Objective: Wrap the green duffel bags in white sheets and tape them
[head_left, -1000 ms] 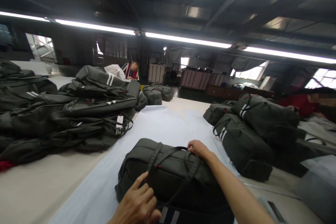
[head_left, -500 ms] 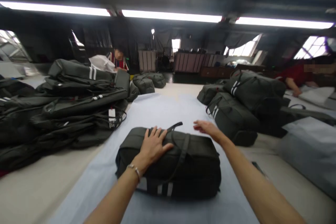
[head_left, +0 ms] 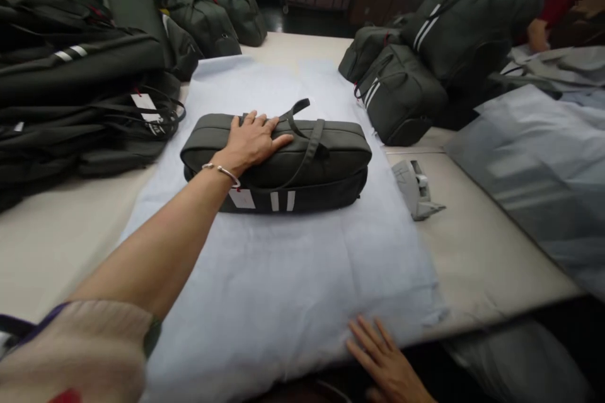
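A dark green duffel bag with white stripes and a white tag lies on a pale blue sheet in the middle of the table. My left hand rests flat on top of the bag, fingers spread, beside its carry straps. A thin bracelet circles that wrist. My right hand lies flat and open on the sheet's near edge, at the front of the table, holding nothing.
Flat dark bags are piled at the left. Stuffed bags stand at the back and at the right. A grey tagging tool lies right of the sheet. More pale sheets lie far right, by a person in red.
The view has tipped down toward the table. My right hand has left the bag's far side and come back to the sheet's near edge. My left hand stays on the bag.
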`<state>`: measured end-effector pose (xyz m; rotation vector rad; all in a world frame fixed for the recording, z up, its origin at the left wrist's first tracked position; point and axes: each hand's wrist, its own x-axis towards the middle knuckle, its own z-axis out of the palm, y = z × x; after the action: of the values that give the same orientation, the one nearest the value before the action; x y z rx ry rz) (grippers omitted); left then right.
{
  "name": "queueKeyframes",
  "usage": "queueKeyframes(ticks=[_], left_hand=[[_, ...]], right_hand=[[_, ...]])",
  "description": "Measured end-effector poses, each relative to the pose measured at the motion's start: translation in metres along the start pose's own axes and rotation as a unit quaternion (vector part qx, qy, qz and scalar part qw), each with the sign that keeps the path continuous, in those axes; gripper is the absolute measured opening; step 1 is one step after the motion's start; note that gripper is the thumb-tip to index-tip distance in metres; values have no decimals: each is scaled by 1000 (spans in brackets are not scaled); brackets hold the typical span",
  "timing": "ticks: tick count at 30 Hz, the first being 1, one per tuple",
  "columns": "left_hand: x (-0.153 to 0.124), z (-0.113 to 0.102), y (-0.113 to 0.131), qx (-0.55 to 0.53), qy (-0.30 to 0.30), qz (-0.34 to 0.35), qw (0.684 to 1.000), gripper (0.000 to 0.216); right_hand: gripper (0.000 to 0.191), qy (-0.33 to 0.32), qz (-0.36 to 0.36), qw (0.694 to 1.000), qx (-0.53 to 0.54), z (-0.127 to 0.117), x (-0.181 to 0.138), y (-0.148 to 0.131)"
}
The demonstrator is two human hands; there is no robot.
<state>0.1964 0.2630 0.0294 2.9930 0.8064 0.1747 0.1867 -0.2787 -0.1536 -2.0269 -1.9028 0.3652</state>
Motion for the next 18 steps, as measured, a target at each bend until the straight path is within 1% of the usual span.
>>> queueKeyframes(ticks=[1, 2, 3, 4, 5, 6, 7, 8, 9, 10, 11, 12, 13, 14, 15, 16, 18], left_hand=[[1, -2, 1, -1, -8, 1, 1000, 70], [1, -4, 1, 0, -18, 2, 1000, 70], [2, -6, 2, 3, -29, 1, 1000, 72], [3, -7, 2, 8, -38, 1, 999, 73], [5, -9, 1, 18, -46, 1, 999, 75], [8, -10, 1, 29, -52, 5, 998, 76], [11, -11, -1, 41, -56, 12, 997, 77], [16, -11, -3, 52, -61, 25, 996, 78], [21, -11, -6, 59, -65, 42, 995, 78], [27, -12, -9, 61, -71, 58, 994, 79], [34, -12, -12, 57, -81, 66, 993, 81], [40, -12, -15, 46, -95, 64, 992, 83], [46, -13, -18, 32, -112, 55, 992, 84], [50, -15, -20, 16, -131, 45, 990, 86], [54, -17, -21, 2, -149, 40, 988, 86], [57, -19, -22, -7, -160, 44, 986, 85], [59, -22, -19, -9, -160, 70, 985, 80]], right_hand=[[59, 38, 110, 992, 48, 8, -10, -3], [57, 97, 246, 959, 104, 16, -19, -7], [58, 169, 387, 891, 168, 25, -28, -13], [64, 235, 509, 794, 236, 36, -36, -21], [72, 281, 599, 685, 305, 47, -43, -32], [80, 300, 653, 584, 377, 58, -47, -45], [86, 302, 675, 502, 447, 69, -48, -58], [88, 303, 674, 441, 509, 79, -46, -72], [88, 306, 659, 397, 561, 87, -40, -84], [85, 315, 636, 363, 604, 93, -33, -95], [82, 326, 609, 339, 639, 98, -23, -103], [79, 333, 583, 326, 665, 101, -14, -108], [75, 332, 567, 322, 682, 103, -5, -111], [70, 318, 565, 324, 689, 106, 2, -112], [63, 299, 571, 344, 683, 107, 8, -112], [55, 279, 579, 378, 666, 109, 11, -111], [39, 255, 580, 460, 623, 111, 13, -108]])
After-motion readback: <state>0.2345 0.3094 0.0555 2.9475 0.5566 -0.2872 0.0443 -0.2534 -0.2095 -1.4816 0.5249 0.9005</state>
